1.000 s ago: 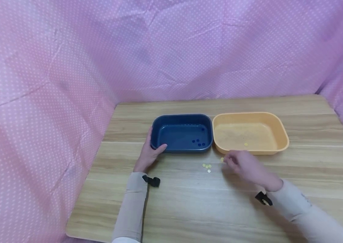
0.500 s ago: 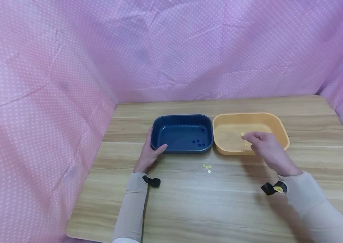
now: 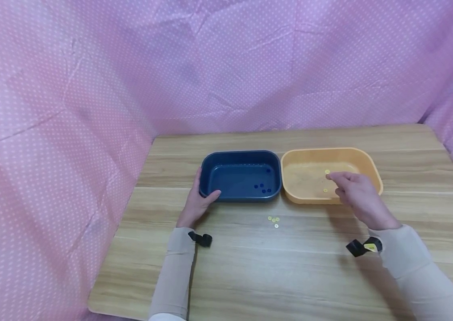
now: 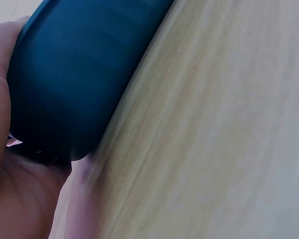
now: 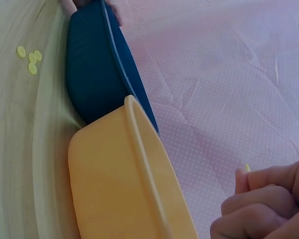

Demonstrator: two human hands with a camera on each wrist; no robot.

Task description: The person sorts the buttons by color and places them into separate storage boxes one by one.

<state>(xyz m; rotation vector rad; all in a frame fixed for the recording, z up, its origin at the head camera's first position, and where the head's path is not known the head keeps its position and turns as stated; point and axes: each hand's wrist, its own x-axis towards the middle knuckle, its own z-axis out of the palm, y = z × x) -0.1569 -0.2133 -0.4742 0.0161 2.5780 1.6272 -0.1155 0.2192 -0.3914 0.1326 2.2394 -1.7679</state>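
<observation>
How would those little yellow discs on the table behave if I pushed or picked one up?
The yellow discs look flat, so a push would probably slide rather than roll them. Far smaller than the blue tray, each is likely very light. Their thin edges may be fiddly to pinch from the table.

R grip (image 3: 360,196) blocks pt of near rim of orange bin (image 3: 306,176); R-wrist view, fingers (image 5: 259,200) hide all but a sliver of held yellow disc (image 5: 247,167); detail on loose discs (image 3: 273,220) too small to tell; bench (image 4: 214,129) grain blurred in L-wrist view
</observation>
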